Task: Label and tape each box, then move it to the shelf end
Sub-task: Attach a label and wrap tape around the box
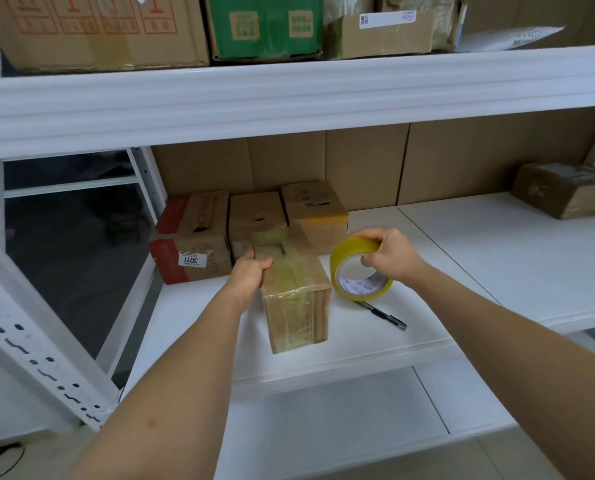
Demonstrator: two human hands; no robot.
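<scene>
A small brown cardboard box, wrapped in clear yellowish tape, stands on the white shelf in front of me. My left hand grips its upper left edge. My right hand holds a yellow roll of tape just right of the box, a finger hooked inside the core. Three more boxes stand behind at the shelf's left end: a red-and-brown one with a white "3011" label, a middle one and a third.
A dark utility knife lies on the shelf below the tape roll. Another brown box sits at the far right of the shelf. The upper shelf carries several cartons. A perforated white upright stands at the left.
</scene>
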